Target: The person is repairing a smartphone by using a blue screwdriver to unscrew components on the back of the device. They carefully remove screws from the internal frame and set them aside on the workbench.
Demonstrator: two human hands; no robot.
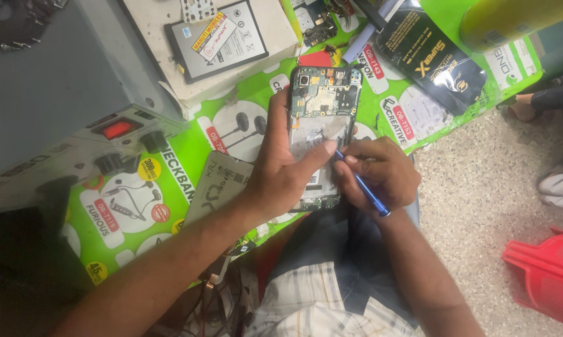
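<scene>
Head view: the left hand point(280, 178) grips an opened smartphone point(322, 134), back cover off and circuit board exposed, thumb pressed on its middle. The right hand point(380, 173) pinches a blue pry tool point(364, 190), tip beside that thumb. Working well here likely means a shallow angle and gentle pressure. Beyond the hands, the green worktop point(188, 156) carries a loose phone battery point(216, 39); speckled floor point(481, 206) lies right.

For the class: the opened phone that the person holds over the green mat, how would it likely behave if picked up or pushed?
The opened phone is probably stiff and light, since the left hand alone holds it. Its exposed circuit board looks fragile. Being flat, it would likely slide rather than roll.
</scene>
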